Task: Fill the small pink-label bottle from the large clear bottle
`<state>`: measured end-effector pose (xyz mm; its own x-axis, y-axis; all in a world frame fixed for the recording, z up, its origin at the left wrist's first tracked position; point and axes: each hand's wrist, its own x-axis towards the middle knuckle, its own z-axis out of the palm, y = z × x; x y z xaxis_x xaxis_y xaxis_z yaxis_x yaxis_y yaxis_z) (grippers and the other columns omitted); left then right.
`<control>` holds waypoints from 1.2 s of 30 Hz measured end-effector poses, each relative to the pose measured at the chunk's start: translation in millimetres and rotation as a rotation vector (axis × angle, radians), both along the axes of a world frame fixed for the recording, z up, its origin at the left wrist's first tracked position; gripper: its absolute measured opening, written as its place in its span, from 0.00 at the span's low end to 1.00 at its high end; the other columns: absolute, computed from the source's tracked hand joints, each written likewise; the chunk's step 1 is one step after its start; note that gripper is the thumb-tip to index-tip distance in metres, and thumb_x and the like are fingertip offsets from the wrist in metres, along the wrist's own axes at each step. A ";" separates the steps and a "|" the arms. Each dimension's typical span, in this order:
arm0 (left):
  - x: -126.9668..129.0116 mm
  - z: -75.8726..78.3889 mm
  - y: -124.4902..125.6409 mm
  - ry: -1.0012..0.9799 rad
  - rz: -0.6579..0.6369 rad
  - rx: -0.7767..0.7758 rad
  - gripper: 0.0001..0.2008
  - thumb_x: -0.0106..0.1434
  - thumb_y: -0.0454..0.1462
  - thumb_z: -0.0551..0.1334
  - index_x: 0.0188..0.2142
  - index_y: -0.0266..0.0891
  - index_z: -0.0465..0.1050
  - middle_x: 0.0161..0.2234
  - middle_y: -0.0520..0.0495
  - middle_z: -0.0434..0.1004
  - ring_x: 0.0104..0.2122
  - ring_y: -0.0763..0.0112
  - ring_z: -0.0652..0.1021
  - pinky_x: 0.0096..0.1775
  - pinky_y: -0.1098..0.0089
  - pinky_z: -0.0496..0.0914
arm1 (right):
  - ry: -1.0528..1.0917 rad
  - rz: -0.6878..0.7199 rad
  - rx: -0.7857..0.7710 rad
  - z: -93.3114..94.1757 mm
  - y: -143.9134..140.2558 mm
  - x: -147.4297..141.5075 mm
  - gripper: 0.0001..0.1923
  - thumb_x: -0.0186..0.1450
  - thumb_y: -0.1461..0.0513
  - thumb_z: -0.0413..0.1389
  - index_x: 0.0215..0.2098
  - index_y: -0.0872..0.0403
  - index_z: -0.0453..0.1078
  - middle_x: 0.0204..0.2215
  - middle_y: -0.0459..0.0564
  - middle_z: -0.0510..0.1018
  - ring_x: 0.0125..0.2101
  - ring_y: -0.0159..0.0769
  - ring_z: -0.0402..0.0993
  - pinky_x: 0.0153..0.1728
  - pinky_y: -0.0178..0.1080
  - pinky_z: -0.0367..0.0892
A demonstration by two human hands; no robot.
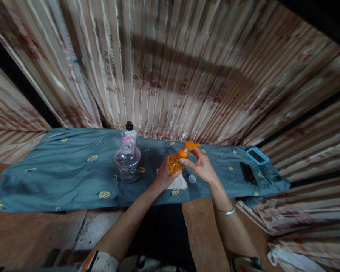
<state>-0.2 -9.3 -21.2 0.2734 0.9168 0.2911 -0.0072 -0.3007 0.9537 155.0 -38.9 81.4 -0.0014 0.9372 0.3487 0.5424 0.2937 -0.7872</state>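
My left hand [163, 175] grips a small orange bottle [175, 161] by its body, above a blue-grey cloth [59, 173]. My right hand [201, 165] pinches the bottle's orange flip cap [190, 145] at the top, and the cap looks swung open. Under my hands a white tissue [179, 183] lies on the cloth, with a small white round lid [192, 178] beside it. A silver bangle [224, 212] sits on my right wrist.
A clear plastic bottle [127, 163] stands left of my hands, with a white bottle with a black cap [129, 131] behind it. A dark phone [248, 173] and a blue-framed device [257, 155] lie at the cloth's right end. Striped curtains [170, 68] hang behind.
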 end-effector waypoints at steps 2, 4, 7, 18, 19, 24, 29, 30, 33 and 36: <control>-0.1 0.7 0.0 0.001 -0.004 0.004 0.28 0.53 0.35 0.71 0.53 0.42 0.66 0.50 0.44 0.78 0.49 0.56 0.80 0.52 0.57 0.73 | -0.002 0.070 -0.029 3.9 2.5 5.4 0.28 0.62 0.42 0.64 0.50 0.52 0.74 0.47 0.55 0.82 0.55 0.48 0.75 0.61 0.57 0.66; 0.4 0.9 0.1 -0.004 0.002 0.011 0.29 0.53 0.35 0.72 0.53 0.42 0.66 0.50 0.44 0.78 0.48 0.57 0.80 0.52 0.57 0.74 | -0.006 0.127 -0.053 7.2 5.3 8.4 0.28 0.63 0.41 0.63 0.49 0.52 0.75 0.49 0.55 0.82 0.55 0.47 0.76 0.60 0.57 0.66; 1.6 0.3 0.3 0.008 0.018 0.009 0.30 0.52 0.34 0.72 0.54 0.41 0.66 0.51 0.43 0.77 0.50 0.56 0.80 0.53 0.55 0.74 | -0.018 0.129 -0.051 8.1 8.0 6.8 0.27 0.62 0.41 0.63 0.46 0.54 0.76 0.47 0.55 0.83 0.53 0.46 0.78 0.59 0.57 0.67; 0.7 0.6 -1.8 0.023 0.017 -0.015 0.30 0.53 0.35 0.72 0.54 0.42 0.65 0.53 0.42 0.77 0.52 0.55 0.79 0.56 0.54 0.73 | -0.057 -0.011 0.029 8.3 -0.3 -3.4 0.36 0.58 0.45 0.68 0.55 0.59 0.73 0.55 0.62 0.80 0.57 0.53 0.75 0.61 0.54 0.65; 0.8 1.4 -2.0 0.028 0.018 -0.016 0.30 0.53 0.35 0.72 0.54 0.42 0.65 0.52 0.43 0.78 0.51 0.55 0.79 0.55 0.54 0.73 | -0.053 0.035 0.005 10.0 -0.3 0.3 0.34 0.59 0.46 0.67 0.56 0.57 0.73 0.55 0.59 0.80 0.57 0.51 0.75 0.60 0.53 0.66; 2.1 2.2 -1.9 0.017 0.023 -0.035 0.30 0.52 0.34 0.72 0.54 0.41 0.65 0.51 0.42 0.78 0.49 0.56 0.80 0.53 0.55 0.74 | -0.036 0.192 -0.078 11.8 2.8 11.6 0.24 0.66 0.47 0.61 0.52 0.54 0.74 0.55 0.57 0.80 0.57 0.46 0.76 0.60 0.53 0.67; 3.0 0.4 -0.7 0.012 0.027 -0.041 0.31 0.52 0.33 0.72 0.54 0.42 0.65 0.52 0.43 0.78 0.51 0.55 0.80 0.54 0.54 0.74 | -0.031 0.053 -0.017 3.6 4.6 0.4 0.25 0.63 0.46 0.64 0.50 0.54 0.73 0.47 0.55 0.83 0.49 0.44 0.79 0.57 0.54 0.68; 3.1 0.3 -0.7 0.010 0.029 -0.041 0.31 0.51 0.33 0.72 0.54 0.42 0.65 0.52 0.43 0.77 0.51 0.55 0.80 0.55 0.54 0.73 | -0.038 0.015 -0.007 2.4 4.2 -2.7 0.25 0.63 0.46 0.65 0.49 0.54 0.73 0.46 0.54 0.83 0.47 0.45 0.79 0.56 0.54 0.69; 2.6 0.5 -1.2 0.001 0.026 -0.043 0.31 0.51 0.33 0.72 0.54 0.42 0.65 0.53 0.42 0.77 0.52 0.55 0.79 0.56 0.53 0.73 | -0.074 -0.072 0.000 2.2 2.1 -8.2 0.26 0.61 0.44 0.64 0.47 0.54 0.74 0.44 0.56 0.83 0.44 0.49 0.80 0.52 0.55 0.70; 1.5 1.8 -2.3 0.001 0.016 -0.048 0.31 0.52 0.34 0.72 0.54 0.42 0.65 0.54 0.42 0.77 0.53 0.54 0.79 0.56 0.54 0.72 | -0.108 -0.066 -0.023 8.6 -0.2 -5.8 0.33 0.58 0.42 0.66 0.50 0.56 0.72 0.46 0.59 0.82 0.47 0.55 0.79 0.53 0.56 0.70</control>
<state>1.4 -11.6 -19.4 0.2590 0.9339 0.2465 -0.0020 -0.2547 0.9670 149.2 -39.1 90.0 0.0241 0.9443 0.3283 0.6416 0.2372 -0.7294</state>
